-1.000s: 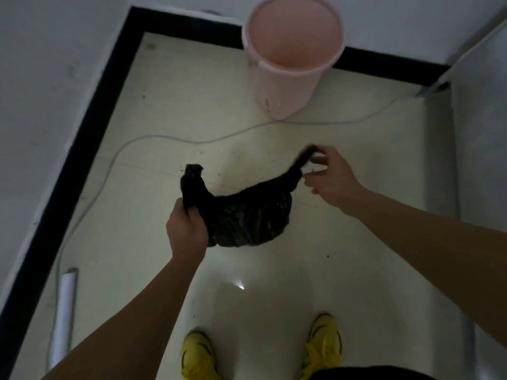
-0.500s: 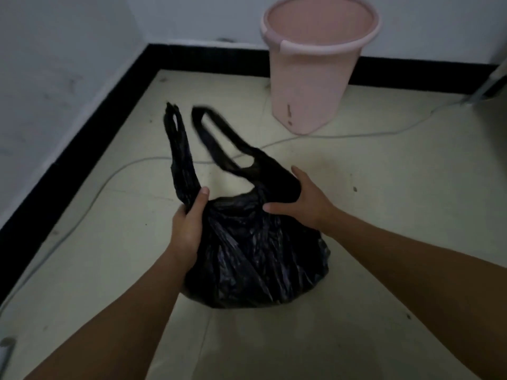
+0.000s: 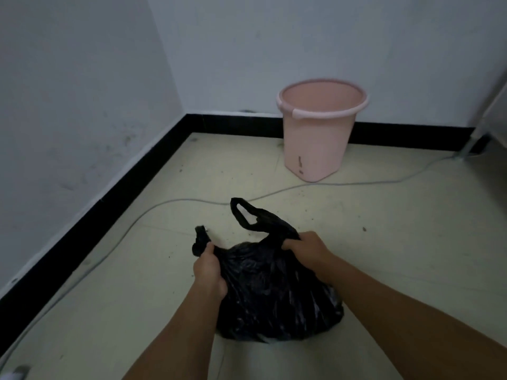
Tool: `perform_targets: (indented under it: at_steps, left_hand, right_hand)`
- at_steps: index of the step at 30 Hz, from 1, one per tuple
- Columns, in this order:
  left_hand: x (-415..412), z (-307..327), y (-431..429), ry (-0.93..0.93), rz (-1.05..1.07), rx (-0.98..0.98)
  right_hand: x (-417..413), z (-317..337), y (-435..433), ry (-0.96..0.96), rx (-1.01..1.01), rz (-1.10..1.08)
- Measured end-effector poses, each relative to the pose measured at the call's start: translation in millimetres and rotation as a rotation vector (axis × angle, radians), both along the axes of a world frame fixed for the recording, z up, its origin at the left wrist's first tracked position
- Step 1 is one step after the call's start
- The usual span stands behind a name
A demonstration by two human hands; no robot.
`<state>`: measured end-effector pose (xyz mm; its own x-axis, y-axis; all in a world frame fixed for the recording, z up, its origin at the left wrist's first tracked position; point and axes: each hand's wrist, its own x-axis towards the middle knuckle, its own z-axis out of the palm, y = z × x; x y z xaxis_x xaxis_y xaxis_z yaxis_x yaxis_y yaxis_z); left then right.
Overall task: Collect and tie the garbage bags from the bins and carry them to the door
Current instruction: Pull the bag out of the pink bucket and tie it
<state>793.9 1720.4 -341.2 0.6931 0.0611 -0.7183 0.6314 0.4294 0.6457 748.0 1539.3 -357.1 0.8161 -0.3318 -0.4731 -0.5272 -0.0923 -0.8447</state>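
A black garbage bag (image 3: 274, 294) sits on the pale floor in front of me, bulging and crinkled. My left hand (image 3: 210, 270) grips its left handle, whose bunched end sticks up above my fist. My right hand (image 3: 306, 249) grips the base of the right handle, whose loop stands free above and to the left. A pink bin (image 3: 318, 130) stands upright by the far wall, with no liner visible inside.
A grey cable (image 3: 153, 212) runs across the floor from the right wall past the bin toward the near left. Black skirting (image 3: 109, 204) lines both walls of the corner. A pale object (image 3: 16, 374) shows at the bottom left edge.
The bag has come down from hanging between my hands to resting on the floor. Both hands have closed round the handles, and my view has dropped lower and tilted up toward the wall.
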Motion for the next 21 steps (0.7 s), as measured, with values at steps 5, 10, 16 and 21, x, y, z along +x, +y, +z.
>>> perform_targets:
  at_steps: [5,10,16,21]
  left_hand:
    - [-6.7,2.8,-1.4,0.013,-0.094,0.082]
    - [-6.1,4.5,14.7,0.056,-0.051,-0.15]
    - [1.7,22.1,21.8,0.009,0.021,-0.384]
    - [7.1,16.2,23.6,-0.014,0.084,-0.39]
  right_hand:
    - [1.5,27.3,5.4,-0.004,0.382,-0.332]
    - [1.6,49.9,10.8,-0.093,0.671,-0.46]
    - [7.2,56.9,14.9,-0.157,0.765,-0.418]
    - [8.7,65.6,18.9,-0.188,0.584,-0.034]
